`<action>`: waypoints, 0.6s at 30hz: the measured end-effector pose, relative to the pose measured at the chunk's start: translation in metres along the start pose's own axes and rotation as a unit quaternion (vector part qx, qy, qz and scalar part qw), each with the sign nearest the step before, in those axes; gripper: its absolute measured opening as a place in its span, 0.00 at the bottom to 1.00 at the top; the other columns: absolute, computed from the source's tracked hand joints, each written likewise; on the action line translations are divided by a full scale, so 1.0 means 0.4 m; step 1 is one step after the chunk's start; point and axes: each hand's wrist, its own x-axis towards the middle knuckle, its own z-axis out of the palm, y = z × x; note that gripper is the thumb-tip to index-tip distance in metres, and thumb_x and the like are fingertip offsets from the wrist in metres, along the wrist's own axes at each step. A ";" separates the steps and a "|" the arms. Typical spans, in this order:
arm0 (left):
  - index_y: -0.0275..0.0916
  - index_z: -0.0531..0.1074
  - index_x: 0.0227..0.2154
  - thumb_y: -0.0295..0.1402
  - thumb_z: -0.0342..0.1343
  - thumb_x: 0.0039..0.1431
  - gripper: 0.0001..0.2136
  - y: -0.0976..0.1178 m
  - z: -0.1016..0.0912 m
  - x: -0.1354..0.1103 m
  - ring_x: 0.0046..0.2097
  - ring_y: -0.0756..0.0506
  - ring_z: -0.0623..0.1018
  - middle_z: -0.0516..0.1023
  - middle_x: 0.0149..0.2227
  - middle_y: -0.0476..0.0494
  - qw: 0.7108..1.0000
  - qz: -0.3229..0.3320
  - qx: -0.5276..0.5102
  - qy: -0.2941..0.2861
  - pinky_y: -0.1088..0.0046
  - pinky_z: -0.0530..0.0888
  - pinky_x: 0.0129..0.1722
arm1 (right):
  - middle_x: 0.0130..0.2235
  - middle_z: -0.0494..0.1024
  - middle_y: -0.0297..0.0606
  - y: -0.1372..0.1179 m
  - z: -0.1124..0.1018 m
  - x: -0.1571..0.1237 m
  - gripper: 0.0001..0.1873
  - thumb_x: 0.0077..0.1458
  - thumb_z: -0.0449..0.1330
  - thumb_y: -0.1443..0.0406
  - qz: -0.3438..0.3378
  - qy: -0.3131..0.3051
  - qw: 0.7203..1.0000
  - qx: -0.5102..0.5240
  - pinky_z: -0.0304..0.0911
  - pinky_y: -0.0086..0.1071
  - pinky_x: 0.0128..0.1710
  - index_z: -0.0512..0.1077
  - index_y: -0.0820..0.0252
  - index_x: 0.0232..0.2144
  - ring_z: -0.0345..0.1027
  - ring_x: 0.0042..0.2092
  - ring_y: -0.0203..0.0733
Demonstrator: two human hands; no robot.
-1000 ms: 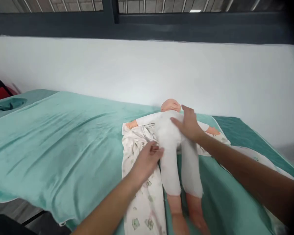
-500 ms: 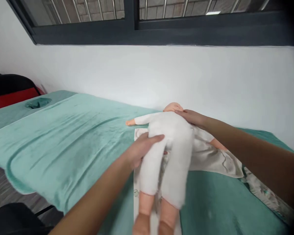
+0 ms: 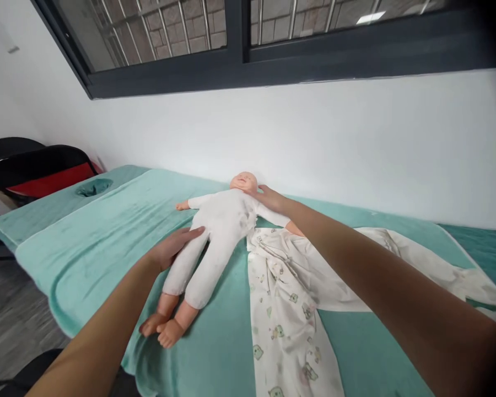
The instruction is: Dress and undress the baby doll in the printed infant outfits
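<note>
A baby doll (image 3: pixel 221 218) with a white cloth body and bare plastic head, hands and feet lies face up on the green blanket, its legs slanting toward the lower left. My left hand (image 3: pixel 174 247) grips the doll at the hip, thumb on top, its other fingers partly hidden. At the doll's neck and shoulder, my right hand (image 3: pixel 273 199) is closed, with some fingers hidden behind it. Just right of the doll, a white baby garment with small green animal prints (image 3: pixel 289 309) is spread out flat; my right forearm crosses above it.
The green blanket (image 3: pixel 95 242) covers a padded bed with a round hole (image 3: pixel 94 187) at its left end. Black and red chairs (image 3: pixel 45 171) stand at the far left. Behind the bed rise a white wall (image 3: pixel 334 138) and a dark-framed window (image 3: pixel 240 60).
The doll has moved left, off the garment and onto the blanket, with both my hands on it. More of the printed garment now shows. The camera view has tilted and shifted.
</note>
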 end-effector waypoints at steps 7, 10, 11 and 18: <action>0.39 0.74 0.41 0.40 0.43 0.66 0.16 -0.046 0.182 -0.146 0.52 0.35 0.72 0.77 0.44 0.34 0.805 0.339 0.433 0.223 0.56 0.64 0.55 | 0.42 0.78 0.57 0.278 -0.231 -0.349 0.28 0.61 0.48 0.45 0.157 0.077 0.966 -0.188 0.61 0.47 0.48 0.73 0.63 0.33 0.70 0.49 0.58; 0.40 0.72 0.48 0.44 0.46 0.64 0.18 -0.099 0.343 -0.204 0.45 0.37 0.76 0.77 0.43 0.36 0.844 0.305 0.416 0.148 0.62 0.68 0.47 | 0.40 0.79 0.52 0.315 -0.294 -0.509 0.22 0.56 0.54 0.47 0.155 0.060 0.960 -0.224 0.62 0.44 0.45 0.73 0.60 0.30 0.70 0.46 0.56; 0.38 0.70 0.51 0.48 0.52 0.59 0.22 -0.114 0.395 -0.213 0.44 0.36 0.76 0.77 0.43 0.34 0.863 0.255 0.409 0.152 0.62 0.69 0.45 | 0.39 0.79 0.50 0.309 -0.305 -0.553 0.21 0.55 0.55 0.48 0.142 0.048 0.962 -0.227 0.63 0.41 0.43 0.73 0.59 0.29 0.71 0.45 0.54; 0.36 0.75 0.45 0.25 0.51 0.49 0.19 -0.092 0.645 -0.320 0.39 0.43 0.77 0.78 0.39 0.43 0.952 0.246 0.170 -0.059 0.70 0.70 0.39 | 0.35 0.80 0.44 0.164 -0.345 -0.783 0.11 0.48 0.63 0.56 0.017 -0.037 0.976 -0.212 0.62 0.34 0.36 0.75 0.58 0.28 0.71 0.35 0.47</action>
